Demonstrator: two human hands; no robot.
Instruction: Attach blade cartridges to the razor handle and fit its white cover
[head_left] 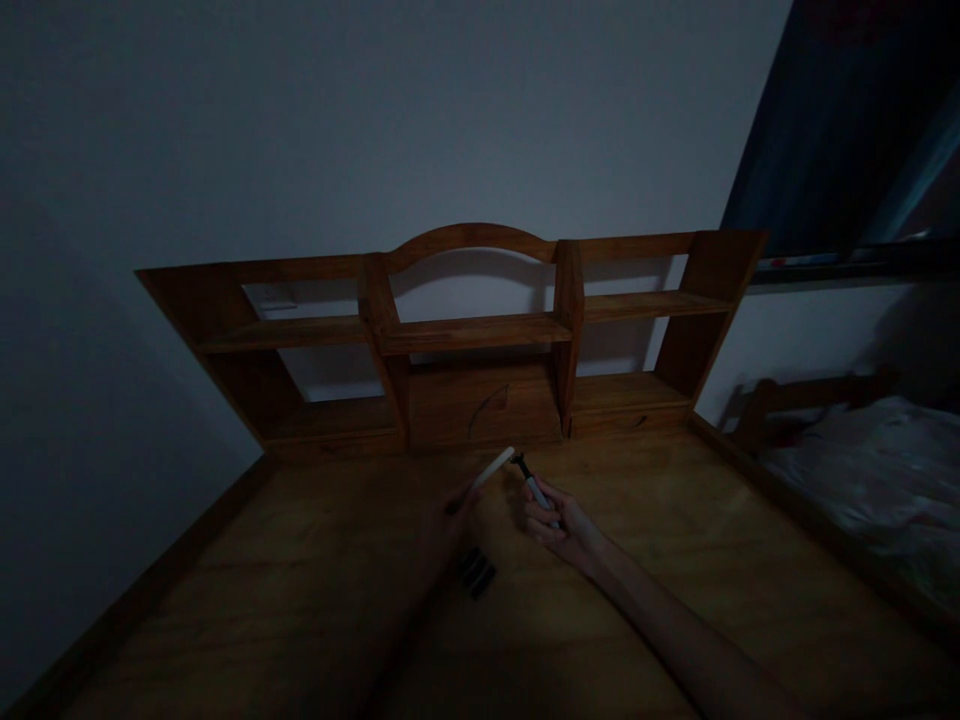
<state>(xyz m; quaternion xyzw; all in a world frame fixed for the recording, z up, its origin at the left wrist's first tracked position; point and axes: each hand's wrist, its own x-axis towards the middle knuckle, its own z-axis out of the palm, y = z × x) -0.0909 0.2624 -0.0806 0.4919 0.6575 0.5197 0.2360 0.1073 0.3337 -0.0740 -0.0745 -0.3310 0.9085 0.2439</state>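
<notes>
In the dim light my left hand (453, 508) is closed around a slim white stick (495, 467) that points up and to the right. My right hand (561, 522) grips a grey-handled tool (537, 491) with a narrow black neck and a small T-shaped black head, much like a razor. That head is close to the stick's upper end; whether they touch I cannot tell. On the wooden desk (622, 610) between my forearms lies a small group of black, oblong pieces (475, 572), their kind too dark to make out.
A wooden shelf unit (480, 332) with open compartments stands along the back of the desk, against a pale wall (450, 120). To the right, beyond the desk's raised edge (787, 510), are crumpled translucent sheeting (885, 470) and a dark curtain (832, 130).
</notes>
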